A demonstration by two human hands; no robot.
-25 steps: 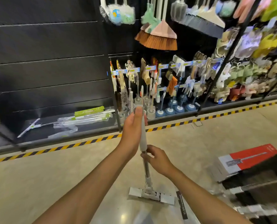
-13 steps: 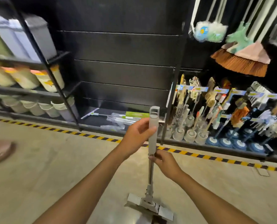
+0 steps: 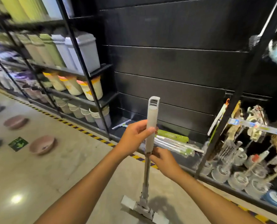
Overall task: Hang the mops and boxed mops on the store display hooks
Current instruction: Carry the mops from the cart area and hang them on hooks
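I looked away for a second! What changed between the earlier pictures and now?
The view swung left: the orange brooms slid out of sight, and bins and buckets appeared. The left hand slid down the mop, uncovering its hanging loop. Both hands still hold the mop, right hand lower, with the mop head down by the floor.

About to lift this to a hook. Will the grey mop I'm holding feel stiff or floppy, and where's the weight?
Likely stiff: the mop runs straight from the left hand and right hand down to the floor. Probably bottom-heavy, since the wide mop head sits at the far end and may swing at its joint.
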